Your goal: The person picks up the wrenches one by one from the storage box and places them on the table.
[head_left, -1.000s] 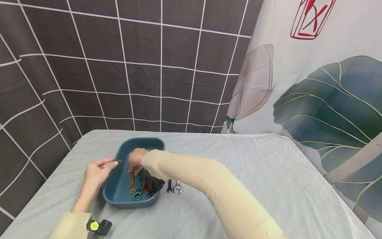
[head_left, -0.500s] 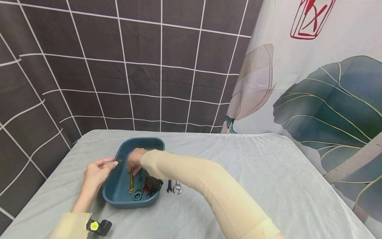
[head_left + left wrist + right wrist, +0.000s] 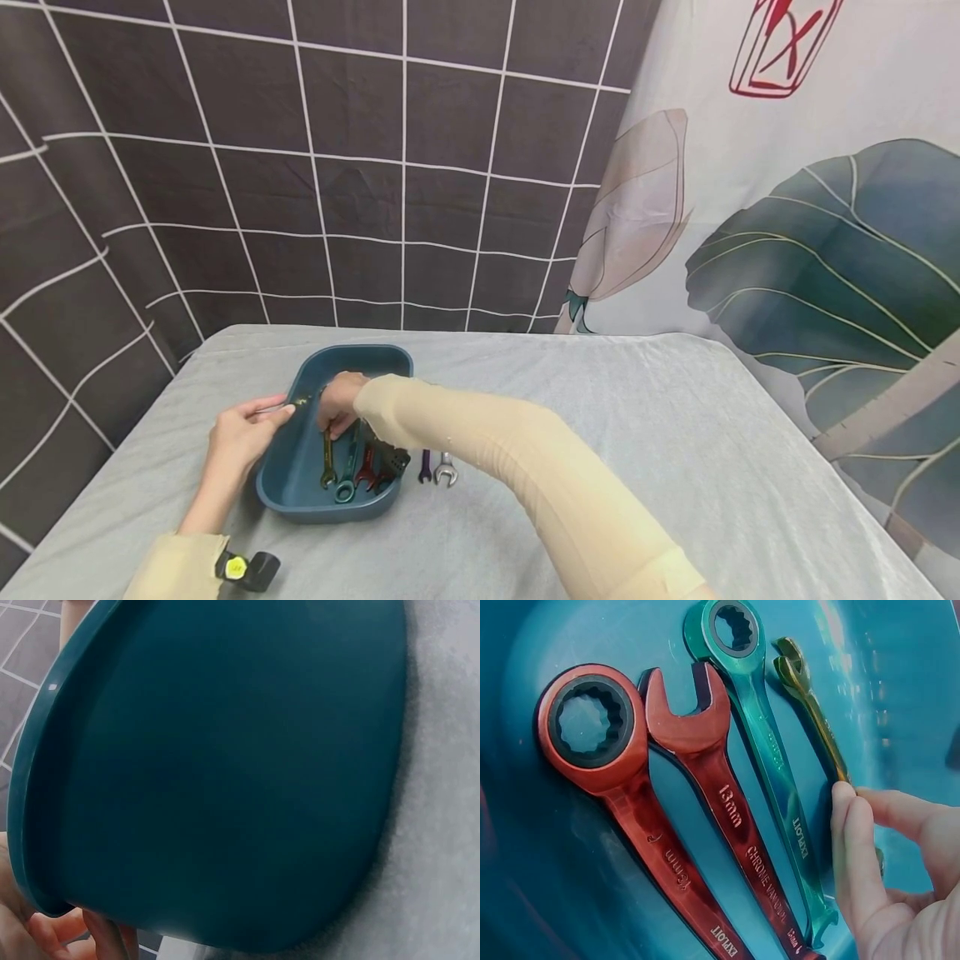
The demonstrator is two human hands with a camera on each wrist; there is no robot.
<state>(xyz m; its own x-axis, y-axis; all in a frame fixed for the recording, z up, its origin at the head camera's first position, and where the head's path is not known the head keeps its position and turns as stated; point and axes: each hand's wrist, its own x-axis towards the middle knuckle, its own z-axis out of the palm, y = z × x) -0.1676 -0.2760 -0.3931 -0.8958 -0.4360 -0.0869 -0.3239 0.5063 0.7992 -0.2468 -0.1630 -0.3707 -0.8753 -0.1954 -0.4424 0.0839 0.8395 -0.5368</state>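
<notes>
Gold wrench (image 3: 823,733) has shifted slightly, right hand (image 3: 341,402) pinching it.

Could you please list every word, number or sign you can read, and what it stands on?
"13mm": red open-ended wrench
"CHROME VANAD...", ending unclear: same wrench
"EXPLOIT": red ring-ended wrench
"EXPLOIT": green wrench
X-like sign: red emblem, upper right of head view
Too small or blurred: those wrenches' remaining markings; yellow wristband sticker

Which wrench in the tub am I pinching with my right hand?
The gold wrench: your right hand pinches its shaft, while the green wrench and two red wrenches lie beside it, unheld.
</notes>
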